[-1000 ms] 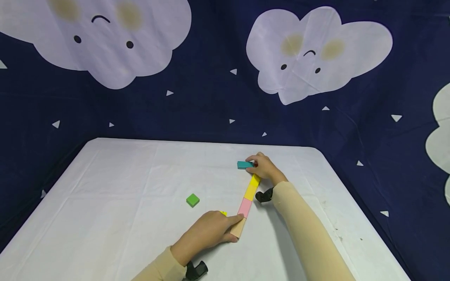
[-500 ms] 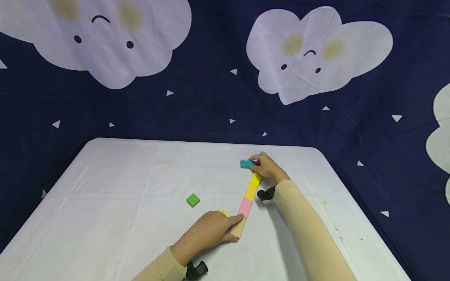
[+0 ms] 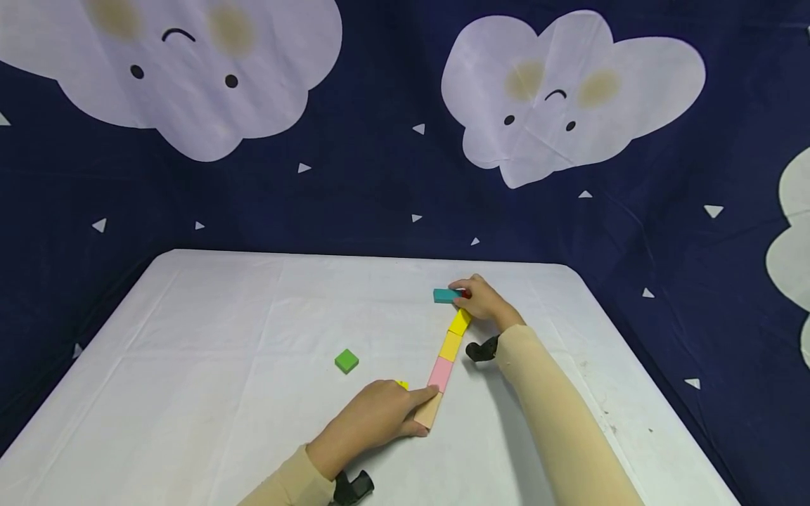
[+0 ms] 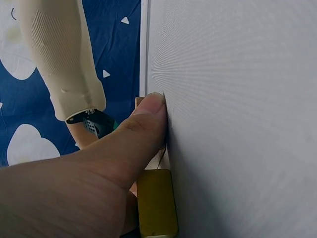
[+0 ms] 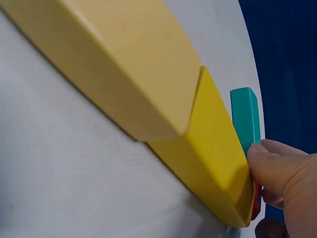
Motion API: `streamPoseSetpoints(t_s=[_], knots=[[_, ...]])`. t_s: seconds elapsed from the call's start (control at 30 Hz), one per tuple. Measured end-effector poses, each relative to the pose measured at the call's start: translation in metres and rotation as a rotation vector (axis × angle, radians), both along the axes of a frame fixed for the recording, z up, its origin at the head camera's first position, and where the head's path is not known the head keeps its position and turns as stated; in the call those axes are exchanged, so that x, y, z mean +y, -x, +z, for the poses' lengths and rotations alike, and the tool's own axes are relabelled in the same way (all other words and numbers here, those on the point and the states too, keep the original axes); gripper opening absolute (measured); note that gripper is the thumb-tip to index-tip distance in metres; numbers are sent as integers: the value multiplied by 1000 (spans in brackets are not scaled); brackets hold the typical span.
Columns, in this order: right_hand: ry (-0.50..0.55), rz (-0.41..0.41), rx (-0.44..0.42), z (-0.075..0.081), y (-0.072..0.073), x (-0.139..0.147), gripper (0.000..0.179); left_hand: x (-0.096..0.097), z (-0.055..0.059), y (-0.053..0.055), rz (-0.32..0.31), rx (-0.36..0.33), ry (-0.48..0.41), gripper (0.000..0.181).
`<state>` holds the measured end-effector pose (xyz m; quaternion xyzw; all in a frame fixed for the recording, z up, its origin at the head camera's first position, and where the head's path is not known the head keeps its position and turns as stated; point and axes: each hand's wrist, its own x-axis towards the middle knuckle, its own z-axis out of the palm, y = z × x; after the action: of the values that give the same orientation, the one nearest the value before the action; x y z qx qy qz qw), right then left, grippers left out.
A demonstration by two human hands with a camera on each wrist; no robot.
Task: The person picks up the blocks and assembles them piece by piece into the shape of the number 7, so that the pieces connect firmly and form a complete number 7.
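A row of wooden blocks slants away from me on the white table. From the near end come a tan block [image 3: 429,412], a pink block [image 3: 441,374], a yellow block [image 3: 451,346] and a second, slightly turned yellow block [image 3: 460,322]. My left hand [image 3: 378,414] holds the tan block between thumb and index finger; the index fingertip reaches the pink block's edge. At the far end my right hand [image 3: 482,301] pinches a teal block [image 3: 446,296] at its right end. A red block [image 5: 256,204] shows below the thumb in the right wrist view, partly hidden by the fingers.
A green block [image 3: 346,361] lies alone left of the row. Behind my left hand a small yellow piece [image 3: 402,384] peeks out, mostly hidden. The table's far edge [image 3: 354,256] runs before a dark blue cloth [image 3: 380,190] with clouds.
My right hand has moved slightly right with the teal block, and the red block shows more. The far yellow block is now more exposed and slightly angled. My left hand stays put.
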<state>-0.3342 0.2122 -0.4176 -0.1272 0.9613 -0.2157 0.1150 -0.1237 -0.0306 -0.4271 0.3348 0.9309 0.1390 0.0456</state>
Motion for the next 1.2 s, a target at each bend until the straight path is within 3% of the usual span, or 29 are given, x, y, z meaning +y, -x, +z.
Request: streamPoseSetpoints(t_s=[0.23,0.47,0.63,0.93,1.2], knots=[[58,-5,36,-10,0,11,46,-1,-1,1,-6,12,-2,64],[106,-43,-10,-9,-12,23,55,-1,0,0,-12,-4,2,64],[122,-20,-16,-12,-16,29,62,-1,0,0,-13,12,-2,63],[37,26,-19,-16,-34,33,88,-2,-1,0,-15,18,-1,64],[42,14,-29,-19,-42,32,91,-3,-1,-1,-20,38,-13,64]])
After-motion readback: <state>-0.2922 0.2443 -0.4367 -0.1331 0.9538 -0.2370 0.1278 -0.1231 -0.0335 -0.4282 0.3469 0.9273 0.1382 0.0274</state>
